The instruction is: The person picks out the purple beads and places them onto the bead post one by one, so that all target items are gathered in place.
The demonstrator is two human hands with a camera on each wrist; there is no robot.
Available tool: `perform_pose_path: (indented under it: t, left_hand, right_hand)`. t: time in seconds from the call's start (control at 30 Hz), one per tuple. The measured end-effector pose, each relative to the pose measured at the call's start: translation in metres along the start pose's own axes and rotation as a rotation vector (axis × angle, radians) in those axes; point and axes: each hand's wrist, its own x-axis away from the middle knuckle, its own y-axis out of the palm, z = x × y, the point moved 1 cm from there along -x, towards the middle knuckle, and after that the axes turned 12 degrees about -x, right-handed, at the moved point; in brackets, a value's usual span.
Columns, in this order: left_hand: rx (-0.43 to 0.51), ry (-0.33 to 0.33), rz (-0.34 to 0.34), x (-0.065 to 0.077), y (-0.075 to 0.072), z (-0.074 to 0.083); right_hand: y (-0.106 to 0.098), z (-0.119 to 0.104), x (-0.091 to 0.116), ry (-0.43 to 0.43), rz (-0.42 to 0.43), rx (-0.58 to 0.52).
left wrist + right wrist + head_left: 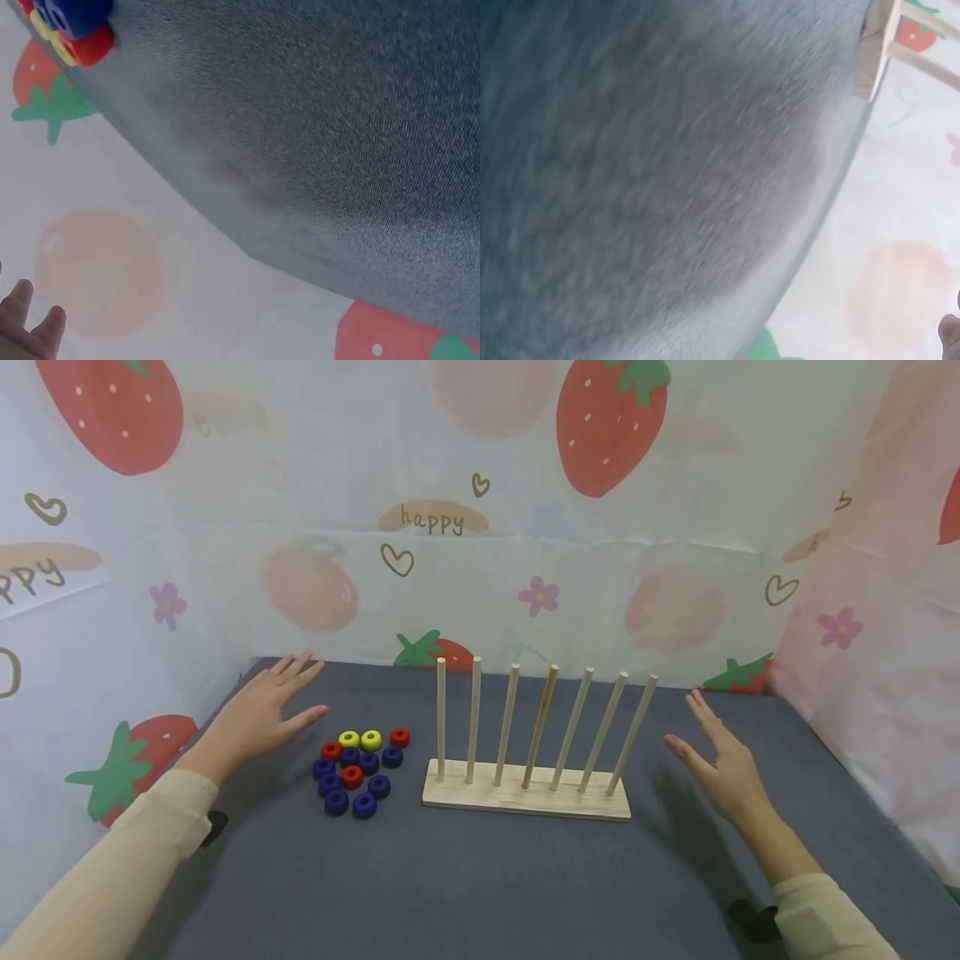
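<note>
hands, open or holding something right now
Left hand: open, holding nothing, nearest the rings.
Right hand: open, holding nothing, nearest the rack.

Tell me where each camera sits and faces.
Head: on the head, facing forward and down at rings and peg rack; left hand and right hand show.
Left wrist: worn there, facing tabletop and printed backdrop; left fingers, lower left.
Right wrist: worn there, facing the same; right fingers, right edge.
Head and right wrist share the peg rack.

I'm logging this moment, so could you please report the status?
Left hand, right hand: open, empty. Rings loose on table, left of rack; pegs bare. Nothing visibly in the way.
</note>
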Motion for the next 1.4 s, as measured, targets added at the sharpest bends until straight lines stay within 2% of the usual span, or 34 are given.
perform_pose_path:
  t: [0.37,0.53,0.73,0.93,1.13,1.4]
  left_hand:
    - [0.107,-0.070,0.006,0.014,-0.006,0.006]
    - [0.156,-0.103,0.026,0.021,-0.006,0.008]
    - [0.193,-0.131,0.056,0.029,-0.003,0.007]
    - [0.255,-0.172,0.049,0.033,0.000,0.011]
    - [0.288,-0.234,0.012,0.034,0.006,0.015]
    - [0.325,-0.322,-0.098,0.036,0.009,0.020]
  right_hand:
    - [0.011,-0.014,0.002,-0.020,0.045,-0.042]
    - [0.016,-0.019,0.003,-0.003,0.055,-0.067]
    - [0.021,-0.024,0.004,0.039,0.044,-0.146]
    - [0.027,-0.027,0.005,0.069,0.042,-0.177]
    - [0.033,-0.026,0.005,0.103,0.036,-0.228]
    - [0.037,-0.025,0.005,0.146,0.035,-0.281]
